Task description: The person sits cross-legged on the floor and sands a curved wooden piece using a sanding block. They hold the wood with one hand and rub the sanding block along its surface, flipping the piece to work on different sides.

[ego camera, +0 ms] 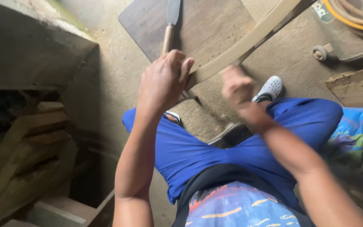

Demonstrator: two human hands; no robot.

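- At the far left we see stacked timber [26, 155] in shadow, well apart from our hands.
- Our left hand [164, 80] is closed over the near end of a curved wooden strip [248, 40], fingers wrapped across its top edge; we judge this grip steadies the strip so it does not shift.
- Just above that hand a knife [169, 25] lies on a dark board [215, 25], its wooden handle pointing toward us and touching or nearly touching our knuckles, likely put there to stay within reach.
- The strip runs from under our left hand up and to the right, across the board's near edge, out of the frame.
- Our right hand [237, 86] is blurred; it looks closed into a loose fist just beside the strip's lower edge, but we cannot tell whether it holds anything.
- Below both hands, our blue shorts [215, 147] and a white shoe [270, 88] sit over the concrete floor [114, 63].
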